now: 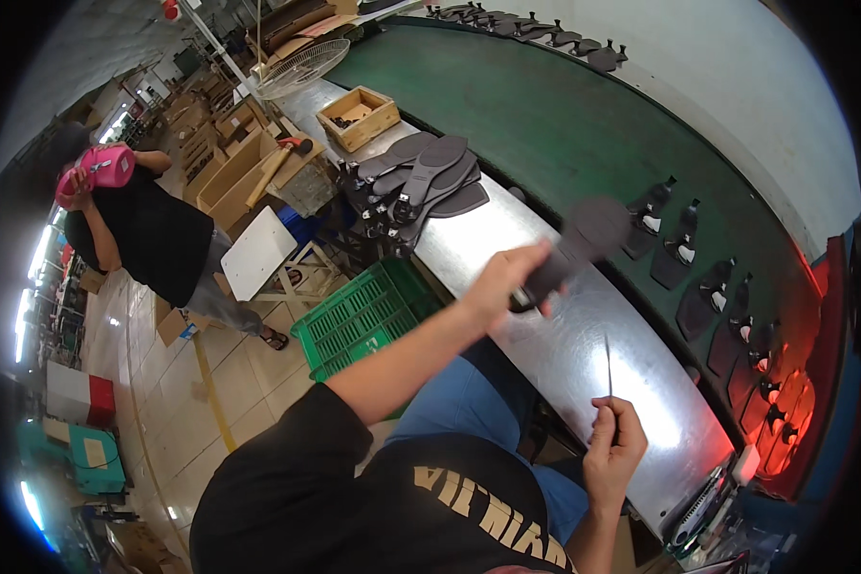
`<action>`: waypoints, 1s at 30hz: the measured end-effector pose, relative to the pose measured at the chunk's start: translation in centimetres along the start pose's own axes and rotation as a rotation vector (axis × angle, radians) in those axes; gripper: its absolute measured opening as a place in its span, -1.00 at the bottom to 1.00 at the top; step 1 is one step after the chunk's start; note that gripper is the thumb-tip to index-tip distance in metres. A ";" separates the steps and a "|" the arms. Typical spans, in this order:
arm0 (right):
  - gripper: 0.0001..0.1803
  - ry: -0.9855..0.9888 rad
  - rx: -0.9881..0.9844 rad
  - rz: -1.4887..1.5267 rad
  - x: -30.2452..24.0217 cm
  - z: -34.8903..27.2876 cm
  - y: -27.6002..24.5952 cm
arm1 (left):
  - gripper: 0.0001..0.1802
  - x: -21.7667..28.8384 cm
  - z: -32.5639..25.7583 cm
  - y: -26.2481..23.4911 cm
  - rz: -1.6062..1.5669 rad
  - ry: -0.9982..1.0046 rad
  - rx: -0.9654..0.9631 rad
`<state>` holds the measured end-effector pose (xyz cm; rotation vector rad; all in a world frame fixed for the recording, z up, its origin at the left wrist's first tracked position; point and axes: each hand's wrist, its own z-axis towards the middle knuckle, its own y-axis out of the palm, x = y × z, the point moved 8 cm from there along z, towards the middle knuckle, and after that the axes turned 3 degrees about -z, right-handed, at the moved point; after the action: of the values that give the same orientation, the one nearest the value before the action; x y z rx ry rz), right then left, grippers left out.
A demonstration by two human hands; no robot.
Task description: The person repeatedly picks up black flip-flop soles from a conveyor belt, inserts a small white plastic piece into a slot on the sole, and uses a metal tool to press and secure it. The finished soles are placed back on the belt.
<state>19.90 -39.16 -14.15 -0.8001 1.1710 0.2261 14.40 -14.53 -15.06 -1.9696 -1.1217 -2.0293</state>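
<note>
I noted a green belt [507, 105] running along the far side, with a row of similar dark pieces [673, 266] on its right. A metal bench [564, 368] stood on its near side. Well to the left, a co-worker [143, 230] held up a pink container [110, 167]. A green crate [354, 320] sat left of the bench; a pile [437, 170] of dark pieces lay on the bench's far left, near a wooden box [375, 131]. The dark piece [595, 230], blurred, was over the bench, its narrow end clamped in the fingers of the left hand [500, 287]. The fingers of the right hand [610, 459], at the near right, were pinched together on a thin rod [608, 368], which pointed away from the person.
</note>
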 end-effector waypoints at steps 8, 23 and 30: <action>-0.87 0.101 0.132 -0.126 4.3 -0.6 -5.3 | -0.64 16.1 5.8 -20.9 0.803 0.250 0.439; -0.51 0.248 0.503 -0.815 13.9 -4.6 -18.9 | -0.47 3.0 17.3 0.9 1.128 0.462 -0.042; -0.45 0.255 0.429 -0.819 12.8 -4.4 -17.8 | -0.61 -7.5 24.8 8.0 1.518 0.556 -0.002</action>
<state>31.64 -57.73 -18.33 -0.8715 0.9845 -0.7975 40.41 -9.62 -21.00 -1.2423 0.4622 -1.3745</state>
